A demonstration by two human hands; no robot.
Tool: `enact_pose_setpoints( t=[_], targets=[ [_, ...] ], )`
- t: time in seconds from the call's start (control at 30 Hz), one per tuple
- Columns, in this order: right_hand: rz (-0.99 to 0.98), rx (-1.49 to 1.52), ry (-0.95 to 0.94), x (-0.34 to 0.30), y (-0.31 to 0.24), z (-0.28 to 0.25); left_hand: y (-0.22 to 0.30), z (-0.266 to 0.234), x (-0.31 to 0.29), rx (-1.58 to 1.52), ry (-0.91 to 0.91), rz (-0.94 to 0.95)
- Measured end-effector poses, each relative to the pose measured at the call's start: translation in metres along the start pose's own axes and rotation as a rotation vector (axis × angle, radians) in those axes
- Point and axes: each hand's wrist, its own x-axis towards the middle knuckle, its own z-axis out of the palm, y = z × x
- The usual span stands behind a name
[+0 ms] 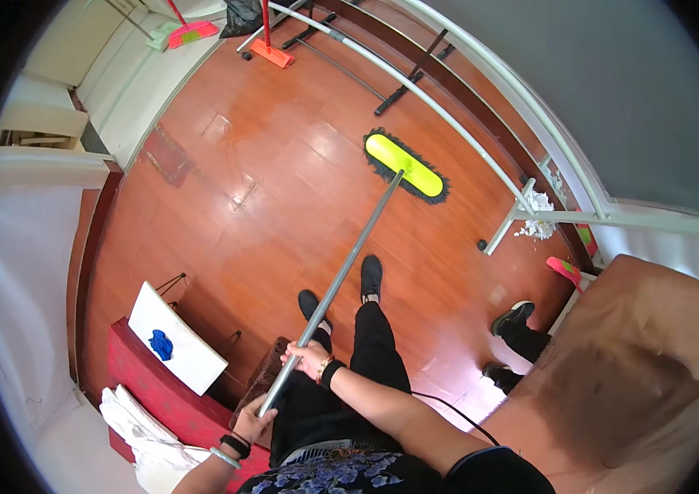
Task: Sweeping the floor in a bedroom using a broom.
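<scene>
I hold a dust mop by its long grey metal pole [357, 243]. My left hand [255, 421] is closed round the pole near its top end. A little further down, my right hand [308, 358] wraps the pole too. The mop head [404, 165] lies on the floor ahead of my feet, tilted down to the right. Its plate is bright yellow-green, with dark grey fringe round the edge.
A wheeled white metal frame [448, 119] stands ahead, with crumpled white scraps [538, 216] by its foot. Another person's shoe [514, 317] is at right, beside a brown-covered surface [645, 362]. At left stand a small white table [176, 337] and a red sofa [143, 370]. An orange squeegee [272, 53] is far left.
</scene>
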Motion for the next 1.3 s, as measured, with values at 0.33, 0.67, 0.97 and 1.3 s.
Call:
enact_pose_setpoints(
  t=[0.33, 0.67, 0.97, 1.3],
  targets=[
    [-0.289, 0.006, 0.018, 0.018, -0.135, 0.002, 0.088, 0.026, 0.111, 0.087, -0.017, 0.392],
    [-0.426, 0.122, 0.197, 0.039, -0.245, -0.012, 0.156, 0.094, 0.231, 0.061, 0.026, 0.419],
    [-0.412, -0.023, 0.24, 0.04, -0.238, -0.018, 0.142, 0.094, 0.232, 0.031, 0.001, 0.21],
    [-0.274, -0.018, 0.237, 0.03, -0.146, 0.003, 0.073, 0.057, 0.166, 0.129, 0.099, 0.297]
  ],
)
